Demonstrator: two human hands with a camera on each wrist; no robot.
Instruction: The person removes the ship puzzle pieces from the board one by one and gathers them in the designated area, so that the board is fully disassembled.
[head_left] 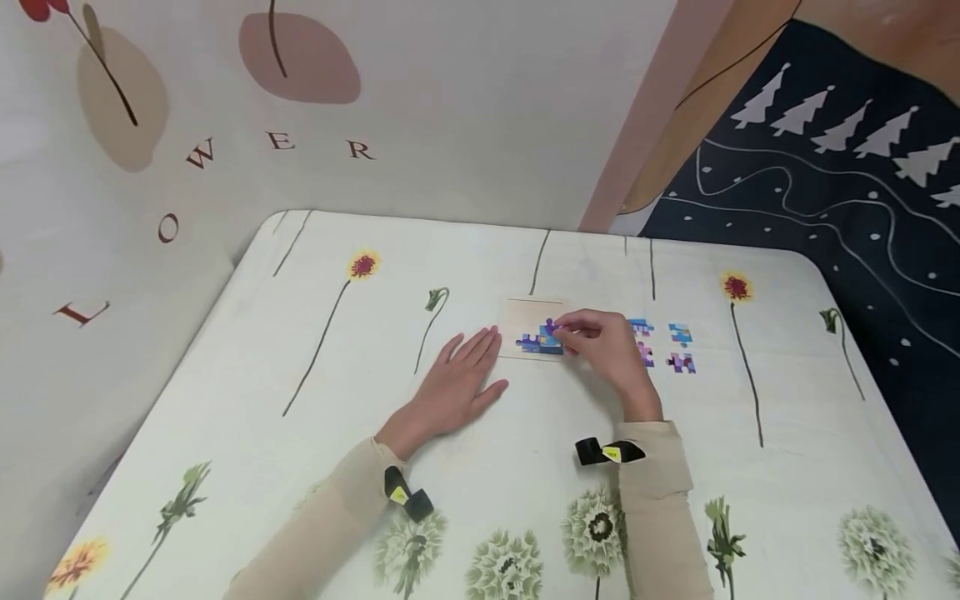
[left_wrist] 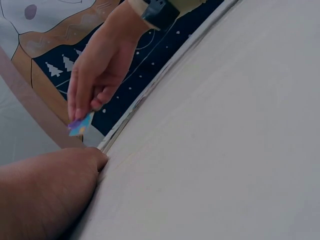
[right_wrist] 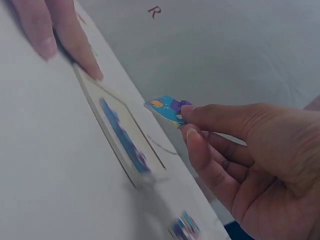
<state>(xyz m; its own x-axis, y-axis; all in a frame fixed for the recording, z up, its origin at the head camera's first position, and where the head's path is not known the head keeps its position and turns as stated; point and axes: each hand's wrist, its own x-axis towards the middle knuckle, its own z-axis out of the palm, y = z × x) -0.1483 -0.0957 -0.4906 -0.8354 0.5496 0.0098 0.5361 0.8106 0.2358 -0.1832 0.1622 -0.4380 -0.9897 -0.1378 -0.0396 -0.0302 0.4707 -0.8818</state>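
Observation:
My right hand (head_left: 606,348) pinches a jigsaw piece (right_wrist: 164,110) between thumb and fingertips. It is blue with a purple part and an orange spot, and the right wrist view shows it raised above the shallow puzzle tray (head_left: 527,312). Inside the tray, several jigsaw pieces (head_left: 531,344) lie along the near side, partly covered by the held piece in the head view. My left hand (head_left: 456,385) lies palm down with straight fingers, its fingertips at the tray's left edge. In the left wrist view the left hand (left_wrist: 47,192) hides the tray.
Right of the tray lie several loose jigsaw pieces (head_left: 681,363), some partly behind the right hand. A white tablecloth (head_left: 337,467) printed with flowers covers the table. Behind its far edge hangs a pale printed cloth (head_left: 465,108), with a dark tree-patterned one (head_left: 810,183) at the right.

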